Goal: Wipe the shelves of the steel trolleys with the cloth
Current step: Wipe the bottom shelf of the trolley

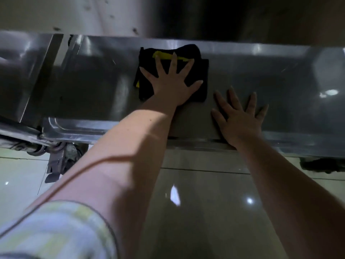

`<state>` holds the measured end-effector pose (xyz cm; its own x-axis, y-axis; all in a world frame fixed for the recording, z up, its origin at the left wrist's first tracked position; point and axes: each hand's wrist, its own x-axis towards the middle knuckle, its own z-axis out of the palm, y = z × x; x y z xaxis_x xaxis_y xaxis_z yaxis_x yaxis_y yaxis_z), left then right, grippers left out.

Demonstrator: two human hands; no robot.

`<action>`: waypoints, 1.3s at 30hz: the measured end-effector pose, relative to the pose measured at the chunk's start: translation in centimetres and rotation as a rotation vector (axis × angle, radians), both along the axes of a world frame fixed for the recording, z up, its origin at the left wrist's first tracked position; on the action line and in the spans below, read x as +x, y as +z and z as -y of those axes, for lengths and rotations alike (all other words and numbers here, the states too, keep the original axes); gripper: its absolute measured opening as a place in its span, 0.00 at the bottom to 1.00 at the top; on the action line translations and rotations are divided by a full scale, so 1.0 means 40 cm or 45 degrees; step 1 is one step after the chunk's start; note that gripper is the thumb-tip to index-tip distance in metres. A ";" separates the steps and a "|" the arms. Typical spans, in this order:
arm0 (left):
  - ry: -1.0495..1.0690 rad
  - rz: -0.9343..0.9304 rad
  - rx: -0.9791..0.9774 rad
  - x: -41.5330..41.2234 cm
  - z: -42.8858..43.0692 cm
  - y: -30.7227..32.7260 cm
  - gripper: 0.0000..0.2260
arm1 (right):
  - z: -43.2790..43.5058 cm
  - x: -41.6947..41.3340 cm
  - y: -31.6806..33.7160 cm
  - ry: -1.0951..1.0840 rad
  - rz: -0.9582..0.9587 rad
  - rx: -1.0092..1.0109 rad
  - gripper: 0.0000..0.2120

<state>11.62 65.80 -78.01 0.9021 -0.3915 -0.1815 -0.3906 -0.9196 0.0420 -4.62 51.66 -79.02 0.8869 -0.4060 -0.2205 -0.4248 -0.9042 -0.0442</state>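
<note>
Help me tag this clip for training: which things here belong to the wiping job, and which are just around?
In the job: black cloth, pressed flat by the left hand; steel shelf under it; right hand, resting flat on the shelf.
Just around: caster wheel; tiled floor; wall behind.

Dim, glare spots, blurred edges

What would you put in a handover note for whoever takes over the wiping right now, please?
Left hand: flat, fingers spread, pressing the cloth onto the shelf near its far edge.
Right hand: flat on the bare shelf right of the cloth, holding nothing.
Done: wiping is under way; how much is clean cannot be told.
Left: likely the rest of this shelf.
</note>
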 end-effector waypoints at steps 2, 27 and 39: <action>-0.057 -0.003 -0.018 -0.034 -0.021 0.006 0.34 | -0.001 0.002 0.004 -0.013 -0.019 0.003 0.27; -0.074 -0.064 -0.034 -0.239 -0.195 0.008 0.37 | -0.026 0.003 0.010 -0.072 -0.035 0.004 0.26; 0.262 0.020 -0.009 -0.111 -0.576 0.008 0.35 | -0.038 0.009 0.009 -0.121 -0.010 0.004 0.26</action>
